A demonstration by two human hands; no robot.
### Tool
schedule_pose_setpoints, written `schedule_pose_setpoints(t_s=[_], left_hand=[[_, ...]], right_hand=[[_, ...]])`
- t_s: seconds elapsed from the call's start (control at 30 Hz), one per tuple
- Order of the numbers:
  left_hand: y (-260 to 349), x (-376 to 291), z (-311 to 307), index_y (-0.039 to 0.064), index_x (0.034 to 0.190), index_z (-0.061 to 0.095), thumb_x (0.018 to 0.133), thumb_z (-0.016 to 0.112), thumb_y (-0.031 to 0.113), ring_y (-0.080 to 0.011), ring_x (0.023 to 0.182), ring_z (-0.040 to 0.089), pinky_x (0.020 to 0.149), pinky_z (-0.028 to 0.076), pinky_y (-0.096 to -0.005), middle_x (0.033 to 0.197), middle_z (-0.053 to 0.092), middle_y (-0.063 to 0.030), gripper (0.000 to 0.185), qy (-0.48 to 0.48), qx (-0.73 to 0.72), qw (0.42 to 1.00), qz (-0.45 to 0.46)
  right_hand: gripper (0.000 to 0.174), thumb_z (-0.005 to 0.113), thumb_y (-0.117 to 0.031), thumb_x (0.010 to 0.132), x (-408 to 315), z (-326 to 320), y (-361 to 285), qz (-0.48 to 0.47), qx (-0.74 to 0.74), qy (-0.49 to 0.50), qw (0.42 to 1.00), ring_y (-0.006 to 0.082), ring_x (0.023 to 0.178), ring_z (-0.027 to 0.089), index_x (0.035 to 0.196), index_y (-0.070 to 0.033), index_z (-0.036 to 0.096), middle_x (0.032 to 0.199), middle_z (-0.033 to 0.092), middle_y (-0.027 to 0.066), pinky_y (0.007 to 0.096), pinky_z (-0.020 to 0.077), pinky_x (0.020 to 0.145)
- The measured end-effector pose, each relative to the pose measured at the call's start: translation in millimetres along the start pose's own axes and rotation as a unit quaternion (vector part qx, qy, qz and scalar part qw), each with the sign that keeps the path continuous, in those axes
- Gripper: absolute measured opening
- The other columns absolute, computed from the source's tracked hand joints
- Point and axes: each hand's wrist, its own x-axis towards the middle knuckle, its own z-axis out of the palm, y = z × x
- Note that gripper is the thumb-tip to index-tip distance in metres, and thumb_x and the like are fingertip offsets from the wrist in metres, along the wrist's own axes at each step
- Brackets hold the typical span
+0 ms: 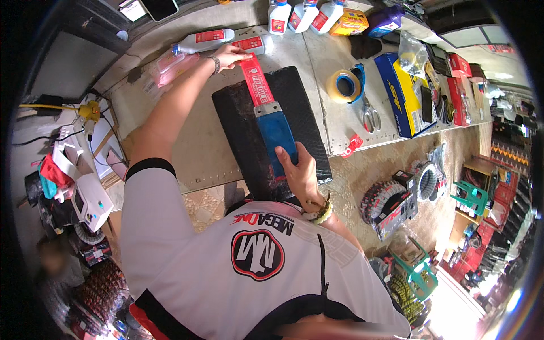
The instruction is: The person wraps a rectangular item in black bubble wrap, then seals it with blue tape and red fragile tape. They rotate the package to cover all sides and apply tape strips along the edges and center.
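A box-like package (229,123) wrapped in black plastic lies before me, partly over the table's near edge. My right hand (301,170) is wrapped around the handle end of a blue tape dispenser (274,129) with a metal front plate, resting over the package. From the dispenser runs a strip of red printed "FRAGILE" tape (255,80). Its far end is pinched between the fingers of my left hand (229,56), just past the package's far edge. The strip looks stretched straight; I cannot tell whether it touches the black wrapping.
Plastic bottles (278,18) line the table's back. To the right are clear tape in a blue dispenser (343,86), scissors (371,118), a red tape scrap (352,145) and a blue-yellow box (403,97). Tires (384,199) and green stools (469,197) stand on the floor.
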Motion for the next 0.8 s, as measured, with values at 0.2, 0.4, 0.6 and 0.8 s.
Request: schedule_pose_setpoints(t_s=[0.2,0.4,0.6,0.8], left_hand=[[-38,18,18,0.013,0.105,0.069,0.084,0.07,0.042,-0.0061,0.08,0.056,0.059,0.042,-0.0236,0.094,0.068,0.0028,0.036,0.054,0.032,0.998,0.01],[-42,31,37,0.01,0.115,0.064,0.084,0.067,0.042,-0.0239,0.096,0.062,0.082,0.049,-0.0375,0.101,0.068,-0.0116,0.044,0.026,0.392,0.918,0.065],[1,11,84,0.008,0.131,0.05,0.092,0.031,0.064,-0.0362,0.112,0.055,0.098,0.042,-0.0427,0.117,0.059,-0.023,0.07,-0.03,0.464,0.88,0.094],[3,-13,111,0.001,0.119,0.056,0.086,0.034,0.073,-0.0378,0.111,0.056,0.1,0.039,-0.0451,0.117,0.059,-0.0256,0.083,0.066,0.455,0.888,0.01]], right_hand=[[0.041,0.066,-0.034,0.089,12,4,4,0.015,0.017,0.014,1.0,0.0149,0.056,0.064,0.082,0.005,0.056,0.062,0.062,0.0136,0.0286,0.047,0.047],[0.042,0.063,-0.038,0.09,13,1,11,-0.01,-0.083,0.048,0.995,0.0149,0.059,0.063,0.085,0.004,0.06,0.064,0.063,0.0113,0.0299,0.0466,0.053],[0.047,0.064,-0.041,0.089,12,4,15,0.011,-0.02,0.03,0.999,0.0208,0.06,0.065,0.085,0.005,0.06,0.065,0.062,0.017,0.0338,0.0476,0.052],[0.044,0.063,-0.038,0.089,-31,-20,54,-0.022,-0.102,0.044,0.994,0.0217,0.059,0.064,0.093,0.005,0.062,0.065,0.061,0.0191,0.0358,0.0479,0.054]])
